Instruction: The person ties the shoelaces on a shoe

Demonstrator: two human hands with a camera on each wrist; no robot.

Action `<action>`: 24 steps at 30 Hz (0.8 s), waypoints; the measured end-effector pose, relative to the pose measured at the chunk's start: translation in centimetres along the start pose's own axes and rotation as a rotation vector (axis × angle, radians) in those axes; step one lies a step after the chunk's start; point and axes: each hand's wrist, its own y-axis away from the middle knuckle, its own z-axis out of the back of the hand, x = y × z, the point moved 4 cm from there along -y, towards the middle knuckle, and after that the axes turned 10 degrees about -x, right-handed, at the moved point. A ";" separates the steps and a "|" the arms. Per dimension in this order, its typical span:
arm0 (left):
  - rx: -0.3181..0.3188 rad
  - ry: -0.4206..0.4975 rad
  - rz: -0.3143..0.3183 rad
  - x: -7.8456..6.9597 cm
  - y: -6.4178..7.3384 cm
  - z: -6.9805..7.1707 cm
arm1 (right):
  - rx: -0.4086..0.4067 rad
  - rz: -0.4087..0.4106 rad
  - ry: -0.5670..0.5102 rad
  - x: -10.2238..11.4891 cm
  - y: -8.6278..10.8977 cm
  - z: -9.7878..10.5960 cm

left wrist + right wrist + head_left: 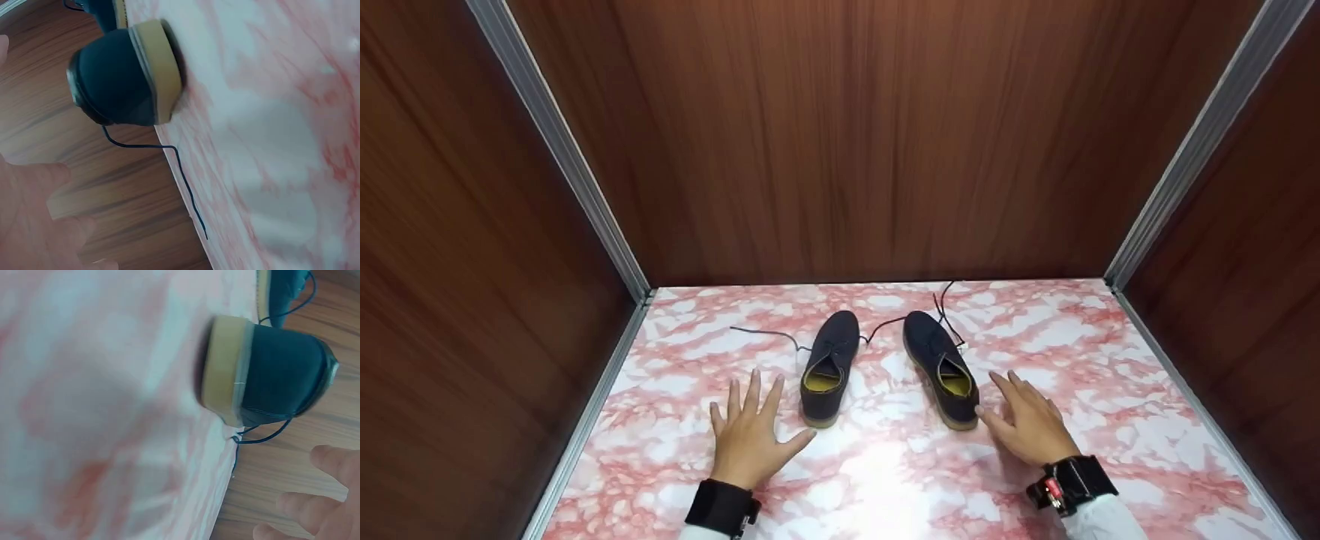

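Navy shoes (835,349) standing apart (laces (143,146) trailing); left hand (750,441) hovering wide, right hand (1030,426) less wide, both near them.

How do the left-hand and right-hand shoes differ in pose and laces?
The left-hand shoe points its toe slightly rightward; the right-hand shoe slightly leftward. The left-hand shoe's laces spread to both sides, while the right-hand shoe's laces lie on its right side. Both shoes are dark blue with tan soles and yellow insides, and stand upright.
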 end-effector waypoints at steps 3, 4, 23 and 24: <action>-0.007 0.037 0.018 -0.6 -0.1 0.2 | 0.006 0.005 -0.043 0.4 -1.1 0.3; -0.005 0.052 0.027 -0.9 -0.2 0.3 | 0.009 0.006 -0.059 0.6 -1.5 0.3; -0.011 0.399 0.010 -4.9 -1.0 1.3 | 0.070 -0.073 -0.125 2.0 -6.6 -1.5; -0.014 0.416 0.007 -5.2 -1.0 1.4 | 0.075 -0.084 -0.119 1.9 -6.8 -1.6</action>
